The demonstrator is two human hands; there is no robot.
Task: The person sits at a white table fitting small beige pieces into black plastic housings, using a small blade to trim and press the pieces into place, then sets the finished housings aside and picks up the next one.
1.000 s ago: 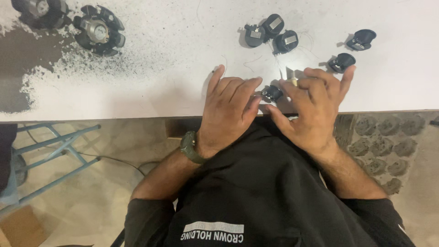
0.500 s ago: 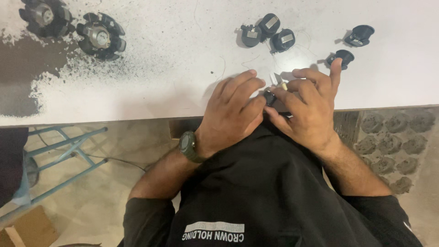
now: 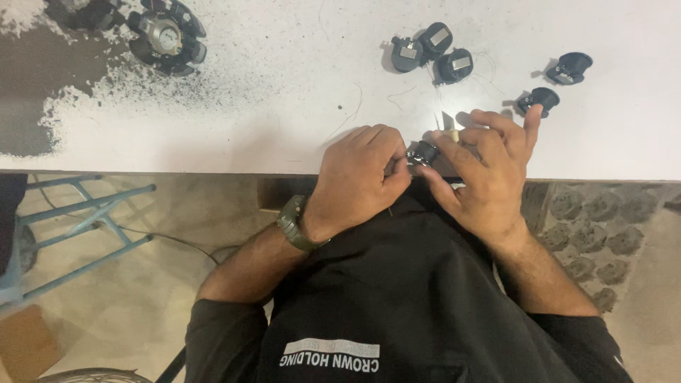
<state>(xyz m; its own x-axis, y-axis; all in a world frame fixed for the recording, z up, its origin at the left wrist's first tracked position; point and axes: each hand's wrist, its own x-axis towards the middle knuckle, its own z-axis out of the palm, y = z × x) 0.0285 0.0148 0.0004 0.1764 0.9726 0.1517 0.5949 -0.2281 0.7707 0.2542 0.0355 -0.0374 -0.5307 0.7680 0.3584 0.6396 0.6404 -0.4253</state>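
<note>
both hands worked one small black part (image 3: 425, 152) at the near edge of the white counter (image 3: 284, 135). the left hand (image 3: 362, 174) was curled and pinched on its left side, the right hand (image 3: 482, 170) gripped its right, fingers partly spread. this looked like mid-assembly, or perhaps fitting a thin wire; the next move would call for a steady pinch and fine fingertip alignment. three similar black parts (image 3: 433, 51) lay farther back.
</note>
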